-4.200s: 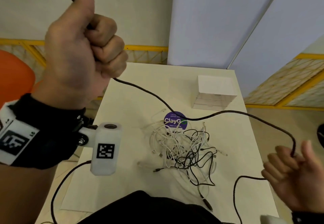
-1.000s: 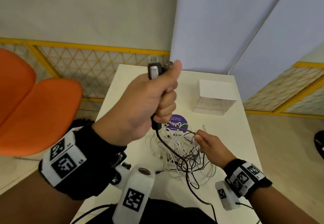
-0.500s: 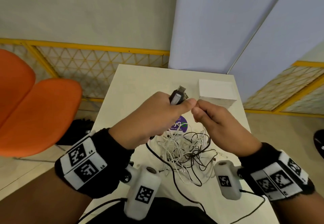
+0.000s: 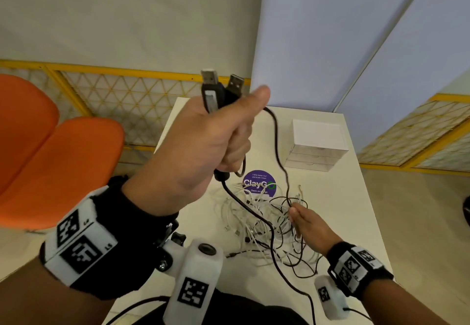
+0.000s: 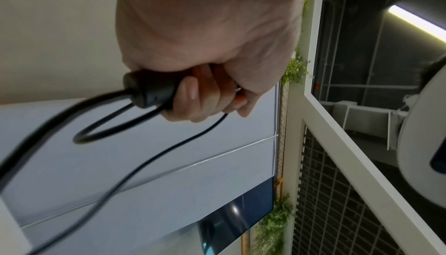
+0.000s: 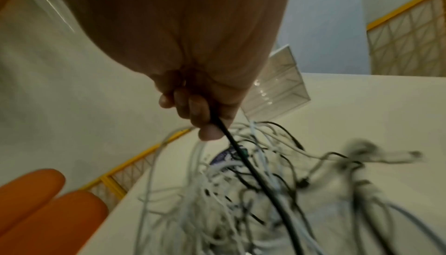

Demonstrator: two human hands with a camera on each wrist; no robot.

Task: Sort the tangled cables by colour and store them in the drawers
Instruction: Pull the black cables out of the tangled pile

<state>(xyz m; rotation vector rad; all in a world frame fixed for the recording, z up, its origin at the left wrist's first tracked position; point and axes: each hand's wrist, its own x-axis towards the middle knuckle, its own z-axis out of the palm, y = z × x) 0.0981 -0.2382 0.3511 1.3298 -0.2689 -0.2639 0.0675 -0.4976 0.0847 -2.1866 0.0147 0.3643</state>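
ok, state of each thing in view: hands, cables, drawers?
left hand: raised, grips two black USB plugs
black USB plugs: upright, side by side
right hand: low, pinches thin black cable
thin black cable: slack between hands
cable pile: tangled, on table
drawer unit: drawers closed

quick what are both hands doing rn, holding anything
Left hand: closed around two black USB cable ends, raised above the table.
Right hand: pinching a thin black cable at the tangled pile.
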